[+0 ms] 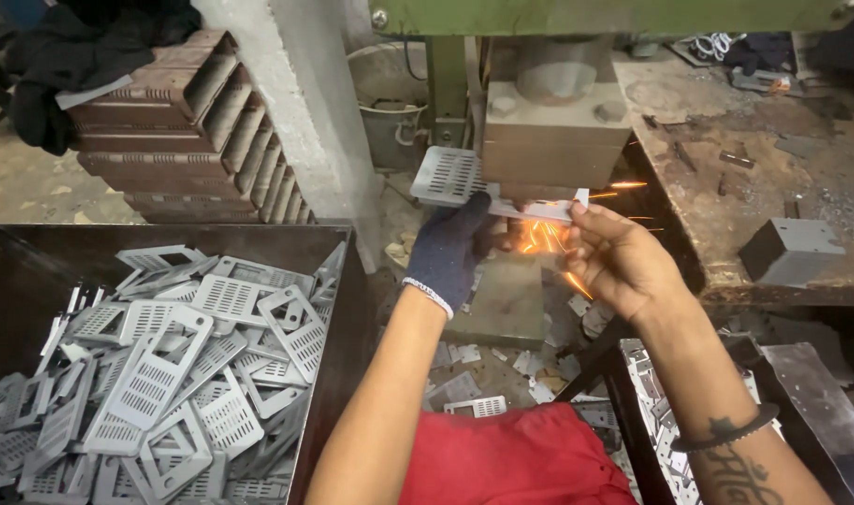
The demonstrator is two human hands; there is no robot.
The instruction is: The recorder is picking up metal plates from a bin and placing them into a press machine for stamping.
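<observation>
**Perforated metal plate held under the press, with sparks**

A flat grey perforated metal plate (464, 182) is held with both hands under the block of a press (553, 140). The left hand (450, 248), covered by a dark blue glove, is clenched on the plate from below, near its slotted end, which sticks out to the left of this grip. The right hand (619, 257) is bare, and its grip is closed on the other, narrow end of the plate, with the fingertips pinching the edge. Between the two grips, just under the press block, orange sparks (544, 236) are seen, and some are thrown to the right, above the right hand.

Below and to the left of the left grip, a dark bin (338, 309) is filled with many similar grey perforated plates (179, 374). To the right of the right grip, a worn bench (754, 150) is seen, and a small grey metal box (790, 248) lies on it. Further left, behind the bin, brown ribbed metal parts (188, 131) are stacked.
</observation>
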